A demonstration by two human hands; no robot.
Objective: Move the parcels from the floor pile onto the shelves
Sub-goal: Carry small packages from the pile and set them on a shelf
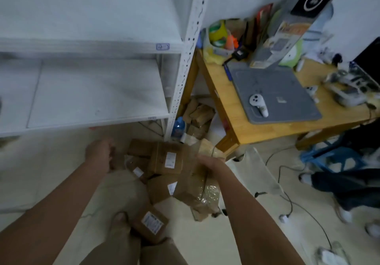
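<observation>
Brown parcels [166, 159] piled near white shelves [98, 91]

Dim, motion-blurred, wide-angle edge distortion.

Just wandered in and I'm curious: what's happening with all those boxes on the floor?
A person is bending over a pile of brown parcels on the floor in front of a white shelf unit. Their right hand seems to grip a tape-wrapped parcel at the pile's right side. The left hand reaches toward the pile's left edge, fingers curled; blur hides whether it holds anything. No parcels show on the shelf boards in view.
</observation>
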